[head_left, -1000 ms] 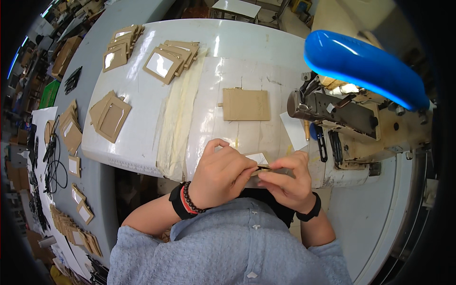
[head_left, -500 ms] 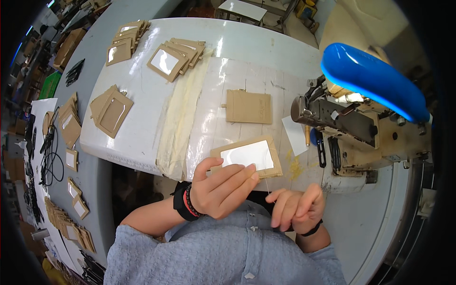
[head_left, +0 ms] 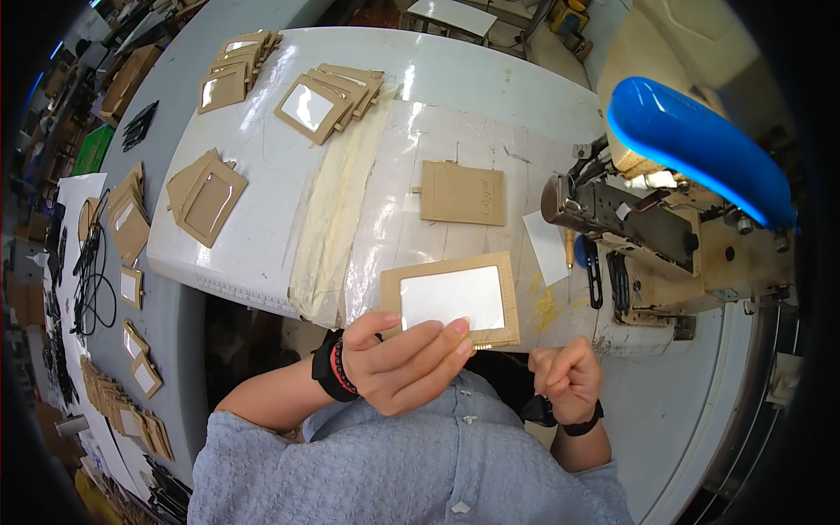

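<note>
left hand (head_left: pixel 404 366) grips the tan windowed card holder (head_left: pixel 453 298) by its lower edge, held flat above the bench (head_left: pixel 490 79) edge. right hand (head_left: pixel 567 378) is closed in a fist, contents not discernible. recommended: keep fingers off the clear window, support the frame evenly near the sewing machine (head_left: pixel 652 232).

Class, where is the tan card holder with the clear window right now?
The card holder is in the left hand, centre of the head view, near the sewing machine.

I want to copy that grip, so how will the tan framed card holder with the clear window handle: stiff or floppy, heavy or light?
Probably fairly stiff: the card holder stays flat though the left hand pinches only its lower edge. Likely light, since fingertips alone carry it. The glossy window may be slippery.
</note>
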The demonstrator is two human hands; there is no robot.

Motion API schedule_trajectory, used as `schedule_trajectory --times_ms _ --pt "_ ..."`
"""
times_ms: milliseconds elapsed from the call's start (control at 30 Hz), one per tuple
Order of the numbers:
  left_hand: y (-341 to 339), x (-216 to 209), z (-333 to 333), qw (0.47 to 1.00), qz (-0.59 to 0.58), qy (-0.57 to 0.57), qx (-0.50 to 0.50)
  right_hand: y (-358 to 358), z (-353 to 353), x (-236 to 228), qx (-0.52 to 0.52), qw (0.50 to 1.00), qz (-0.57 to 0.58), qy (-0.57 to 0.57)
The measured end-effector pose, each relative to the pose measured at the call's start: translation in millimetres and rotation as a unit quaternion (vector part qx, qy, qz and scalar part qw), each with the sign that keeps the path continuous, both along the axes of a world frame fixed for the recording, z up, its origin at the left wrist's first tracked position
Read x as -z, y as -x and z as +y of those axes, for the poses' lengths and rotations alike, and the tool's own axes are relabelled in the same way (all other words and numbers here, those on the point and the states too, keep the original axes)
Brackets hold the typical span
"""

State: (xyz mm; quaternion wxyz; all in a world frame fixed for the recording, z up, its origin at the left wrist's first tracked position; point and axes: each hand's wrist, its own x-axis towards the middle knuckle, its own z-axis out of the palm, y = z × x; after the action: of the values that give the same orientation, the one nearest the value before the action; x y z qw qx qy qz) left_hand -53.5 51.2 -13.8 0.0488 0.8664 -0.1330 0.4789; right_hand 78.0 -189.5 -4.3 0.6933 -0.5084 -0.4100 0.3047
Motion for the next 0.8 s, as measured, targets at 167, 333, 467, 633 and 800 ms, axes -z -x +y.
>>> schedule_trajectory --times_ms 167,333,467,633,800 --pt "3.2 -4.2 2.3 1.0 0.008 -0.009 -0.002 -6.9 -7.0 5.1 -0.01 0.998 -0.052 0.041" --pt "4.8 -5.0 4.6 1.0 0.003 -0.02 -0.011 -13.2 -10.0 4.9 -0.012 0.994 -0.088 0.064" --pt "6.7 -7.5 6.8 0.999 0.013 -0.034 -0.011 -16.5 -9.5 3.9 -0.006 0.99 -0.118 0.07" --pt "8.3 -7.4 7.6 0.999 0.015 -0.045 -0.015 -19.5 -9.6 6.1 0.011 0.983 -0.168 0.078" --pt "9.1 -8.4 9.6 0.998 0.011 -0.056 -0.016 -23.3 -12.2 8.6 0.033 0.977 -0.195 0.085"
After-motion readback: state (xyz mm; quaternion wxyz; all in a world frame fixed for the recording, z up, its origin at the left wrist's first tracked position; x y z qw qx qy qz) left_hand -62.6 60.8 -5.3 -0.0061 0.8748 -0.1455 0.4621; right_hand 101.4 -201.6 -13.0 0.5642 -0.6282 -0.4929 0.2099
